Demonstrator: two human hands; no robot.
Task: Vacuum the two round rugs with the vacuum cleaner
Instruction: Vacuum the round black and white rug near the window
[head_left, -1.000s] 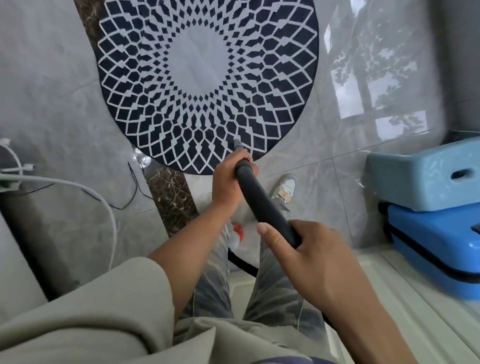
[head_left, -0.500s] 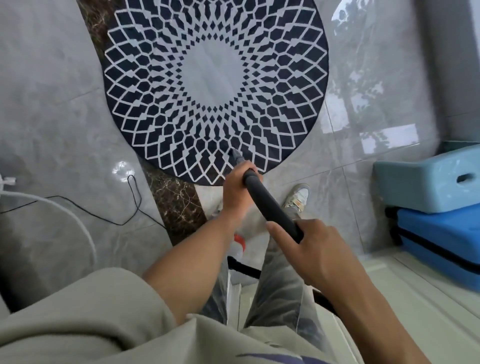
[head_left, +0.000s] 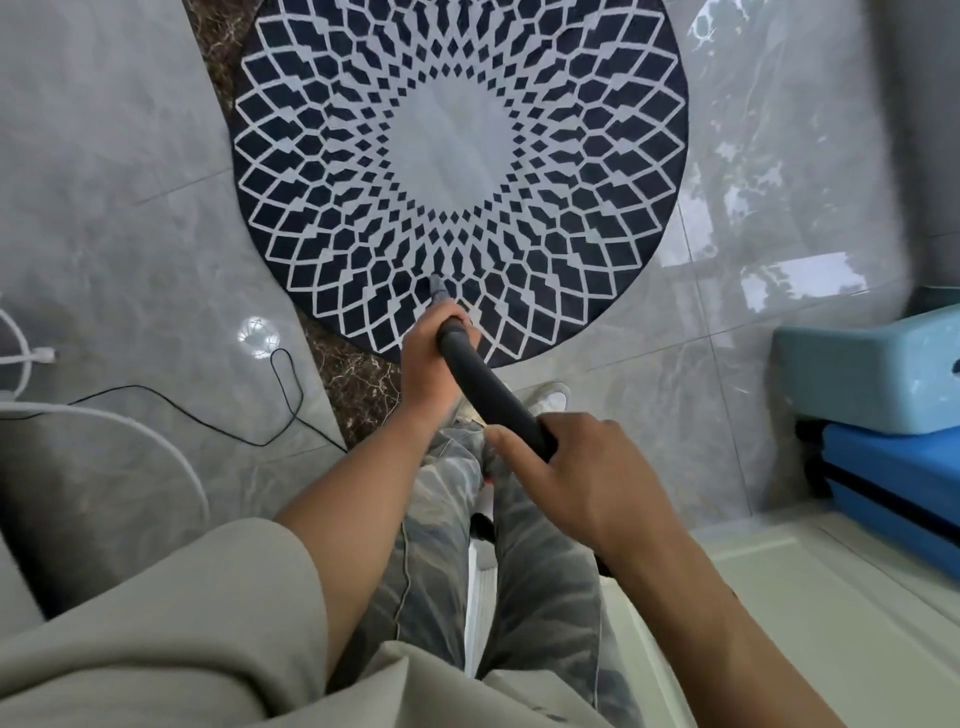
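A round rug (head_left: 457, 156) with a dark blue and white diamond pattern and a plain grey centre lies on the grey tiled floor ahead of me. The black vacuum hose (head_left: 493, 400) runs from my lap toward it. My left hand (head_left: 431, 358) grips the hose near its front end. The narrow grey nozzle tip (head_left: 437, 287) sticks out past that hand and rests over the rug's near part. My right hand (head_left: 576, 478) grips the hose farther back. Only one rug is in view.
A thin black cable (head_left: 280, 395) and a white cord (head_left: 130, 431) lie on the floor at left. Stacked blue plastic cases (head_left: 883, 415) stand at right. My jeans-clad legs and a white shoe (head_left: 550, 397) are below the hose. A pale raised threshold (head_left: 779, 597) runs at lower right.
The nozzle and both hands have pushed forward, from the rug's near edge further onto its patterned ring. The view has shifted closer to the rug.
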